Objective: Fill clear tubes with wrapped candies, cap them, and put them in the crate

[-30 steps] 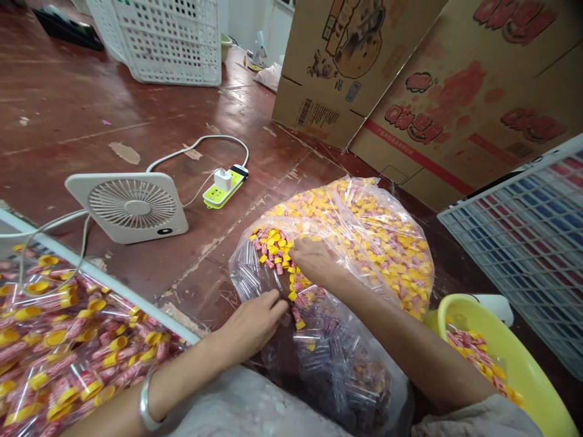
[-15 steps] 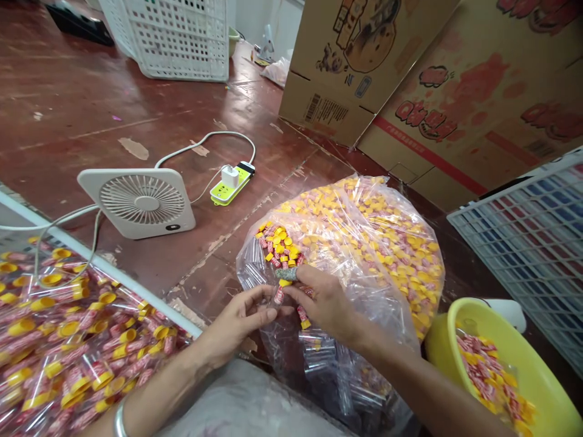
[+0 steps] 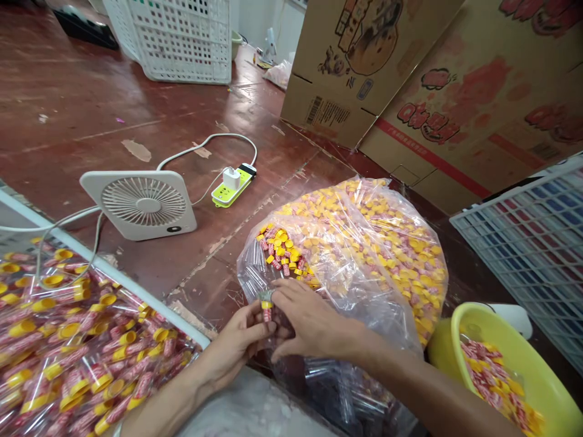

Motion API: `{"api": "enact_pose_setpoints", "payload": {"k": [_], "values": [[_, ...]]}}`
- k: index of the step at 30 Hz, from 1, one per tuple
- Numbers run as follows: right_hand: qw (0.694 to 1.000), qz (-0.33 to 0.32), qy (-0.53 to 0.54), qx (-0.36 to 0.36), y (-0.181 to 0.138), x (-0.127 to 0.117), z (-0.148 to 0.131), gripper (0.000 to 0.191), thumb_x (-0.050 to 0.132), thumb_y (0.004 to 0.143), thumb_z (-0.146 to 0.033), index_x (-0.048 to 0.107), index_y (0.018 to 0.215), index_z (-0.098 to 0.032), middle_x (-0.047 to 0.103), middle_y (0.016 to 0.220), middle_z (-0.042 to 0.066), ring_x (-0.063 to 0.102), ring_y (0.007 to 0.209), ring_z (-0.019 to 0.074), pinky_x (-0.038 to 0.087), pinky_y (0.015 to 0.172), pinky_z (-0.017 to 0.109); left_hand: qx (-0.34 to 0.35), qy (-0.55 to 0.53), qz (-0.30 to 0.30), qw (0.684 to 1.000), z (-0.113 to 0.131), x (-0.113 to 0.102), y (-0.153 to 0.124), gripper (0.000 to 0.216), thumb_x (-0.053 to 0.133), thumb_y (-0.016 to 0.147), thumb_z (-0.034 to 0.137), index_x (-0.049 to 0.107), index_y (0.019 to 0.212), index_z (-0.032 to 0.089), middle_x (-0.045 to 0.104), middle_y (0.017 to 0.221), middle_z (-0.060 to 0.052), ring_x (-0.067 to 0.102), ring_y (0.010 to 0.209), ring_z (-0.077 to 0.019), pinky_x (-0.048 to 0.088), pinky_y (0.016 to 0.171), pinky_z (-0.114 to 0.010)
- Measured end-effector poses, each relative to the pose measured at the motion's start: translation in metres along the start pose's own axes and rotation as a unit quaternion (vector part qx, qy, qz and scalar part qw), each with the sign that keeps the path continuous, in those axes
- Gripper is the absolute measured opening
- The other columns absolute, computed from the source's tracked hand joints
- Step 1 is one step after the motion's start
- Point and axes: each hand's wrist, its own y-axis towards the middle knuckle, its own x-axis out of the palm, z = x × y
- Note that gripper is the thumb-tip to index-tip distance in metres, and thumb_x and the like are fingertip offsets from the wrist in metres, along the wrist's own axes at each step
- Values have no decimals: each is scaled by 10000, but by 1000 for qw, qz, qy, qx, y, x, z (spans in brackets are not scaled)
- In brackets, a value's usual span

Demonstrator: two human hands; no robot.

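Observation:
My left hand (image 3: 246,334) is closed around a small clear plastic tube, mostly hidden by the fingers. At its top sits a yellow-capped red-and-white piece (image 3: 266,311). My right hand (image 3: 314,318) reaches over from the right, a grey-wrapped fingertip (image 3: 265,295) resting on the yellow cap and the thumb held apart. Just beyond the hands lies a large clear plastic bag (image 3: 364,243) full of such yellow-capped pieces, with some loose ones (image 3: 282,249) at its opening. Empty clear tubes (image 3: 252,267) lie at the bag's left side, and more are below my right forearm.
At left, a white-edged bin (image 3: 150,297) holds many filled tubes. A white fan (image 3: 146,203) and a power strip (image 3: 234,185) stand on the red floor. To the right are a yellow basin (image 3: 537,370), a white crate (image 3: 532,224) and cardboard boxes (image 3: 428,145).
The yellow-capped piece has gone from my right fingers' pinch to the tube top in my left hand. My right hand has moved left and lies over it, a finger on the cap.

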Motion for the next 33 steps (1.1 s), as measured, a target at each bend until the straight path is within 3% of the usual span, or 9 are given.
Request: {"api": "enact_pose_setpoints", "payload": {"k": [3,5,7,11,14,16,22,28,33], "values": [[987,-58,-114,95,13,-15,26,296,678,897,-433,577,1047,-199,632,1026,56,584,922,204,477,747,302,107,261,61,957,17,-25,1,120,647,802,261,549,792,193,568,722,12,560,689,-157,423,630,-260],[965,-63,-210,147,23,-17,43,93,558,968,-218,615,1036,-188,637,1011,83,585,919,217,457,708,298,185,476,117,852,32,-43,4,35,569,816,186,598,830,198,568,805,-3,562,748,-174,406,682,-281],[953,-69,-253,154,33,-13,55,153,521,940,-96,641,1011,-158,633,1030,127,578,956,252,447,692,311,194,643,142,727,43,-56,10,247,503,812,111,654,976,219,579,930,-29,582,811,-196,399,701,-296],[949,-84,-278,119,45,-3,57,176,506,929,-72,644,1031,-114,629,1044,161,568,967,276,448,695,333,142,814,83,557,51,-58,24,371,436,876,99,677,1112,254,575,1001,-63,605,827,-220,401,658,-297],[948,-95,-288,97,48,-1,50,180,489,949,-95,648,1030,-111,635,1050,161,565,982,283,456,703,346,137,854,33,501,48,-50,33,359,417,928,137,673,1150,257,570,967,-66,595,795,-218,415,656,-296],[947,-101,-292,91,50,0,48,180,488,957,-109,656,1022,-115,639,1048,161,563,994,287,462,705,348,146,853,14,500,46,-46,37,338,428,925,129,680,1119,244,569,961,-63,586,791,-209,425,667,-290],[945,-107,-295,98,53,9,57,170,518,915,-54,680,958,-84,657,975,175,583,929,279,444,658,330,179,807,-11,562,45,-48,37,258,455,923,142,682,1032,201,626,1074,-95,598,953,-249,475,779,-328],[951,-55,-277,123,34,-3,69,182,473,970,-117,652,993,-139,656,969,119,587,893,230,400,680,305,153,608,8,779,47,-63,8,292,530,945,380,624,1177,231,695,1127,-49,626,1026,-238,460,907,-325],[957,-20,-247,148,31,-8,67,195,429,1017,-217,621,1010,-181,650,973,82,587,874,198,371,652,282,118,506,-1,855,42,-65,-5,292,516,939,465,613,1059,217,672,967,0,613,913,-203,460,817,-271]]}}
